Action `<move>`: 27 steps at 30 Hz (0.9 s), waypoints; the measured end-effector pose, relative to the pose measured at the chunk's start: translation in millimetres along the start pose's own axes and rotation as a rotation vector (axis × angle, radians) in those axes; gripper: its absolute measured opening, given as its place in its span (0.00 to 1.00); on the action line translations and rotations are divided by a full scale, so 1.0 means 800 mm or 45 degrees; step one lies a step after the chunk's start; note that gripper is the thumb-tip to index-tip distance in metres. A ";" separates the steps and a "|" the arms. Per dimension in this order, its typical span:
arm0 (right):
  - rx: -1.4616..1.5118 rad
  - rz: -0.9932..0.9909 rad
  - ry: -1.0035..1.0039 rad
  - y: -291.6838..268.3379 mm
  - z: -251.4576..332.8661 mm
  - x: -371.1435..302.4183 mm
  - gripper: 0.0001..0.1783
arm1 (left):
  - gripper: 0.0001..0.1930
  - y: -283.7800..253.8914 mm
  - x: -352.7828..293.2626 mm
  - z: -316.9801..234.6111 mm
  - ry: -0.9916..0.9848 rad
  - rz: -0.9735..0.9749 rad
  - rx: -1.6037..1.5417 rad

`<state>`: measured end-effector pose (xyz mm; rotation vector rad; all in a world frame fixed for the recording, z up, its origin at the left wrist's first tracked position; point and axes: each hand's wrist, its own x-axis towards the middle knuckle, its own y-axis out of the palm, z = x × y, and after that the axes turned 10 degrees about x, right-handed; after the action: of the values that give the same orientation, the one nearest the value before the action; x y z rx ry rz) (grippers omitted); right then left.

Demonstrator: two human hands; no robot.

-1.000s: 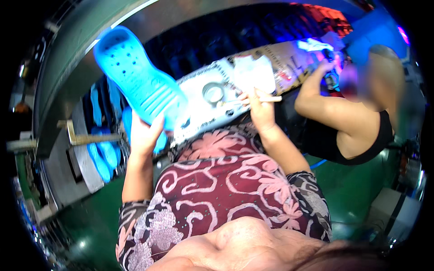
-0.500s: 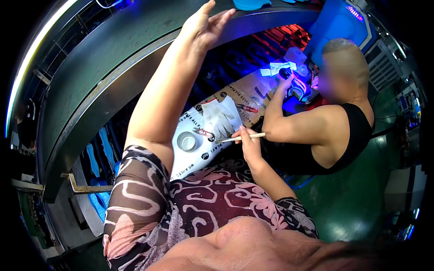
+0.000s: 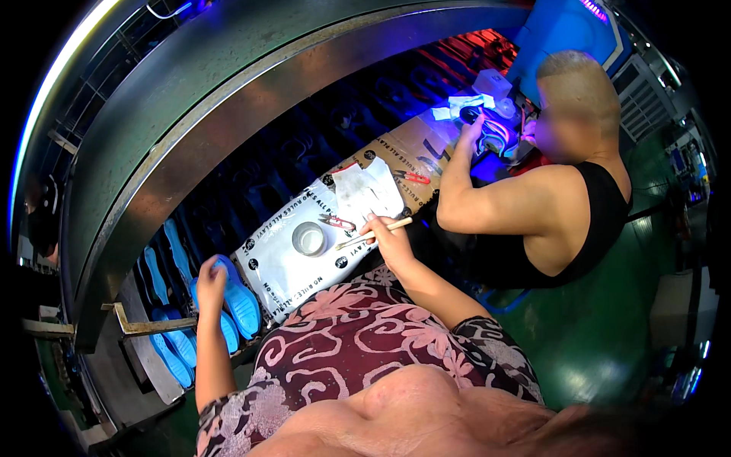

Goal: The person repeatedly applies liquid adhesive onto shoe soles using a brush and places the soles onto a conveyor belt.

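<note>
At the lower left, my left hand (image 3: 212, 286) is closed on the upper end of a blue shoe sole (image 3: 242, 305). Other blue soles (image 3: 171, 354) lie beside and below that hand. In my right hand (image 3: 390, 240), a thin brush with a pale handle (image 3: 400, 224) is pinched, its tip pointing left over the covered work surface (image 3: 285, 266). Left of the brush tip stands a round, clear-looking cup (image 3: 311, 239). Thread snips with red handles (image 3: 336, 222) lie between the cup and a crumpled white glove or cloth (image 3: 365, 190).
A curved metal-edged conveyor (image 3: 190, 145) runs along the far left side, with dark racks underneath. A second red-handled tool (image 3: 415, 177) lies on brown cardboard. To my right sits a co-worker in a black top (image 3: 598, 217), handling a shoe part (image 3: 499, 129) under blue light.
My left arm has come down from over the conveyor to the blue soles. My right hand with the brush has shifted slightly left. Blue pieces at the conveyor's top no longer show.
</note>
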<state>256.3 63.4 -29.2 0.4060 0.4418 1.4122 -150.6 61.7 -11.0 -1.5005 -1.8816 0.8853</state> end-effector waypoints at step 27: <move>-0.179 0.131 0.177 0.028 -0.008 -0.004 0.17 | 0.12 0.051 -0.087 0.026 -0.301 -0.023 0.952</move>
<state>233.3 63.3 -23.0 0.2198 0.4359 1.5676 -127.7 -2.9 -57.9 -0.9416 -1.4418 1.5866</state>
